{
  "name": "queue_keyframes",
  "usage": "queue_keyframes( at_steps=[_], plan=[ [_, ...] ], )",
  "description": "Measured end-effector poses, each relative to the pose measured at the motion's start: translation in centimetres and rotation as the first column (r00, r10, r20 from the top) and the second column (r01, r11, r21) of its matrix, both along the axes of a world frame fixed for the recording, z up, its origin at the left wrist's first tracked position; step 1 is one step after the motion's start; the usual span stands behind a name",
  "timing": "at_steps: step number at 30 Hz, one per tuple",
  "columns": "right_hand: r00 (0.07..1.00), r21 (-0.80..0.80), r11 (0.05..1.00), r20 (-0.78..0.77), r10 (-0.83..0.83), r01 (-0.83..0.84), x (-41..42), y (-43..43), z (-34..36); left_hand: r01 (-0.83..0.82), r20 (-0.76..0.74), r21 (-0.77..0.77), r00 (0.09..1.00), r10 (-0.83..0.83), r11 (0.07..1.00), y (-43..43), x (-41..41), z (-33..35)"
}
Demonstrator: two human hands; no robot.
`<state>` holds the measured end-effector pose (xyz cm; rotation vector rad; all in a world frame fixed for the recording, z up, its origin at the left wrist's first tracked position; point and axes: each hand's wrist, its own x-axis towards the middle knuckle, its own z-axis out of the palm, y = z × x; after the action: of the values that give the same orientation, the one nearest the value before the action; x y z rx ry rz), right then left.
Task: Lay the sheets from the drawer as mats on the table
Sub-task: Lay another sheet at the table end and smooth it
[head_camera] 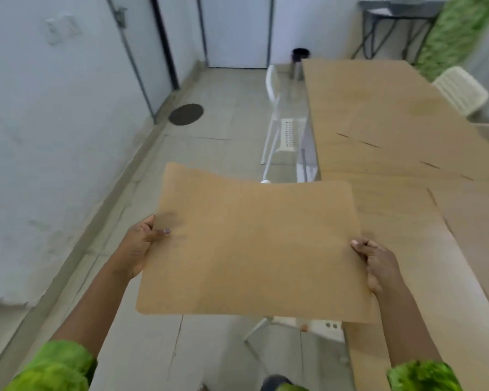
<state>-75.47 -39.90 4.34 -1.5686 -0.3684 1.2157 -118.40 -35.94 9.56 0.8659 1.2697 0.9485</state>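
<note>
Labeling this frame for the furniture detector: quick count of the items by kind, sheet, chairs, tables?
Brown sheet, gripped by the left hand and right hand: 1
White chairs: 3, one by the table's left edge, one at its far right, one partly hidden under the sheet
Wooden table: 1
Dark side table, far corner: 1
Total: 6

Fuzzy lime-green sleeves, bare forearms.

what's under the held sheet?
Under the sheet: floor, part of a white chair, and the table edge at its right. Whatever else lies beneath is covered.
</note>
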Motion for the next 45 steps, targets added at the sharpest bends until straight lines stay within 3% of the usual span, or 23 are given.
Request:
queue_keyframes(
  at_steps=[8,16,21,25,30,33,36,38,45],
  plan=[
    [0.919,-0.034,0.918,0.021,-0.394,0.395,-0.1,-6.4,-0.2,0.460,-0.049,0.045,0.888,-0.458,0.887,12.2,6.1,1.1],
    [0.737,-0.048,0.735,0.011,-0.676,0.676,1.9,-10.5,-0.1,0.716,-0.052,0.043,0.698,-0.714,0.697,19.3,18.6,0.4],
    [0.547,-0.088,0.543,0.026,-0.836,0.835,1.3,-12.2,-0.8,0.848,-0.067,0.002,0.530,-0.846,0.531,22.8,26.6,-0.6],
    [0.321,-0.136,0.306,0.106,-0.941,0.942,-0.1,-11.9,-2.1,0.917,-0.119,-0.057,0.385,-0.915,0.394,25.3,33.9,-2.0],
    [0.059,-0.108,0.039,0.195,-0.979,0.993,-1.2,-9.9,-3.2,0.961,-0.283,-0.022,0.260,-0.923,0.277,28.1,41.8,-4.8],
    [-0.016,-0.094,-0.045,0.291,-0.957,0.995,-0.7,-9.0,-3.4,0.985,-0.439,0.015,0.159,-0.884,0.170,28.7,44.8,-6.6],
    [0.012,-0.130,-0.053,0.452,-0.892,0.990,-0.6,-8.6,-3.9,0.998,-0.794,-0.060,-0.059,-0.605,-0.019,28.8,47.2,-8.2],
    [0.043,-0.161,-0.053,0.538,-0.842,0.986,-0.6,-8.3,-3.9,0.990,-0.872,-0.099,-0.137,-0.469,-0.104,28.6,48.2,-8.4],
    [0.127,-0.233,-0.049,0.680,-0.722,0.971,-0.4,-8.0,-3.5,0.985,-0.925,-0.092,-0.140,-0.354,-0.149,28.4,49.2,-9.2]
  ],
)
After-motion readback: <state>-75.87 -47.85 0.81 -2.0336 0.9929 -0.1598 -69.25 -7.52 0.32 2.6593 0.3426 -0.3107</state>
